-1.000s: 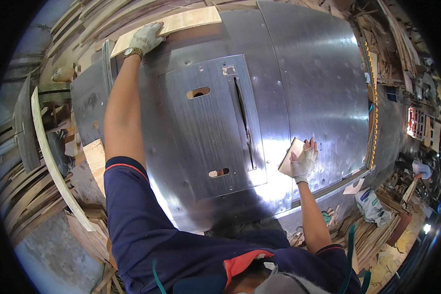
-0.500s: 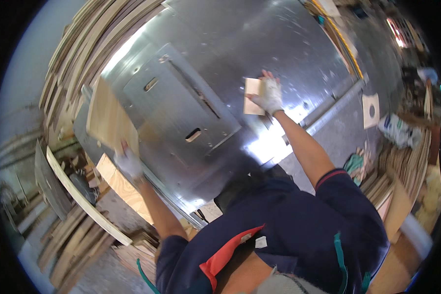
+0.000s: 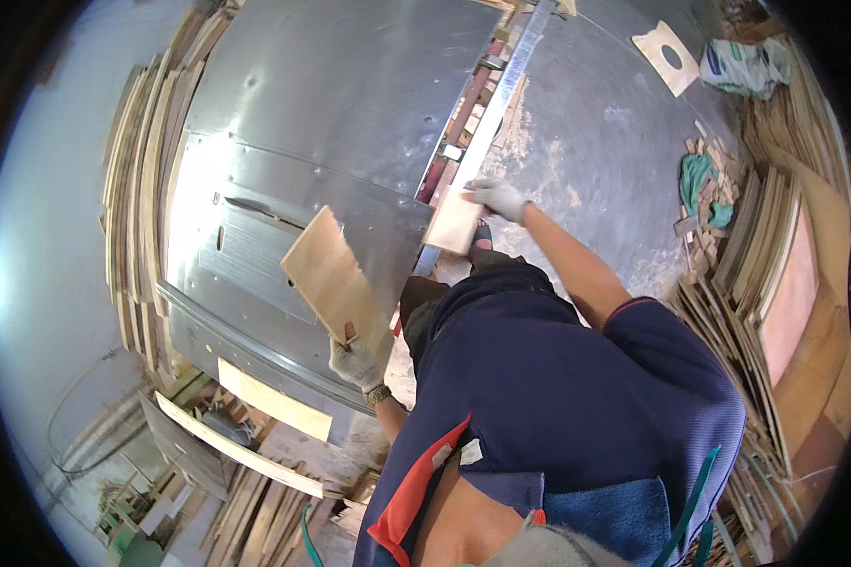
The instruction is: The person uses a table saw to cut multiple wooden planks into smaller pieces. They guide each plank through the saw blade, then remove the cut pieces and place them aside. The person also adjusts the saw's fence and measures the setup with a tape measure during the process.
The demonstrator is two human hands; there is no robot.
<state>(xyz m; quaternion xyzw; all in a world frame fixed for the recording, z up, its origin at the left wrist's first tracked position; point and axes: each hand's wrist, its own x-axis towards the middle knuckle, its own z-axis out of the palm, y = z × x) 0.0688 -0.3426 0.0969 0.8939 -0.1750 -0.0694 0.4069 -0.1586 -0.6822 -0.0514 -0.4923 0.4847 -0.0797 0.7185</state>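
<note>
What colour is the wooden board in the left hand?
The wooden board is pale yellowish tan; see the head view.

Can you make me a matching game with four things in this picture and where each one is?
Things
1. Long pale wooden board
2. Small pale wooden piece
3. Crumpled green cloth
4. Flat pale panel with a round hole

Places
A. Among wood scraps on the grey floor
B. In the gloved right hand
C. Beside the white printed plastic bag
D. In the gloved left hand

Right pairs: 1-D, 2-B, 3-A, 4-C
</note>
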